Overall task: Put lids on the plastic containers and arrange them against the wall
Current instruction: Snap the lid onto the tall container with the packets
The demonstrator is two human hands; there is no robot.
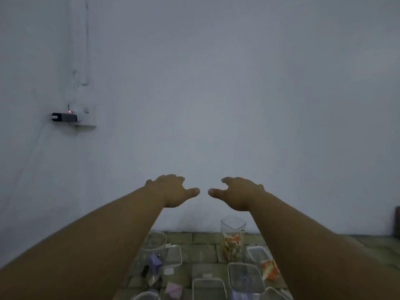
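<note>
Hovering before wall (216, 105): left hand (173, 191), right hand (238, 194), fingers spread, holding nothing; containers (233, 237) below.

No readable text, label or number shows anywhere.

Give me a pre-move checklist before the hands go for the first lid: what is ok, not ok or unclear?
1. Both hands free: ok. The left hand and right hand are raised, open and hold nothing.
2. Containers in view: ok. A tall container with orange and white contents stands upright near the wall; a round clear container stands to its left.
3. Tall container lidded: not ok, its top looks open.
4. Lids located: cannot tell. Flat clear pieces lie on the floor, but lid or tray is unclear.
5. Path down to the containers: cannot tell, both forearms hide much of the floor.
</note>
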